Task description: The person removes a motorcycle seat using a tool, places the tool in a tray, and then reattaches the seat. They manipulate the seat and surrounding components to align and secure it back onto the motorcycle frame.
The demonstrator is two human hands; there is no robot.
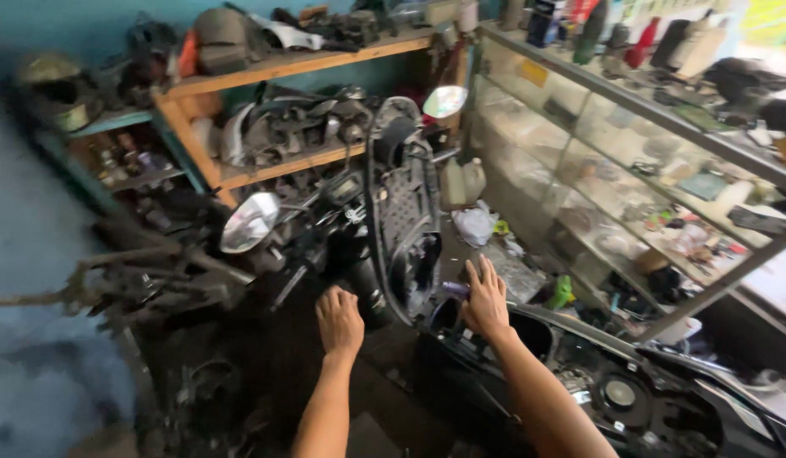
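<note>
A stripped black scooter (393, 212) stands in front of me with its seat raised upright and its body panels off. My left hand (339, 319) is curled, knuckles up, against the dark frame below the handlebar area; whether it grips a part I cannot tell. My right hand (486, 298) rests with fingers spread on the rim of the open under-seat compartment (529, 326). A small purple object (455, 289) lies just left of its fingers. Two round mirrors (250, 222) (445, 101) stick out from the handlebars.
Wooden shelves (291, 64) at the back hold helmets and scooter parts. A glass display cabinet (630, 170) full of small parts runs along the right. A white jug (471, 180), rags and a green bottle (561, 291) lie on the floor beside it. Dark scrap metal (130, 280) lies left.
</note>
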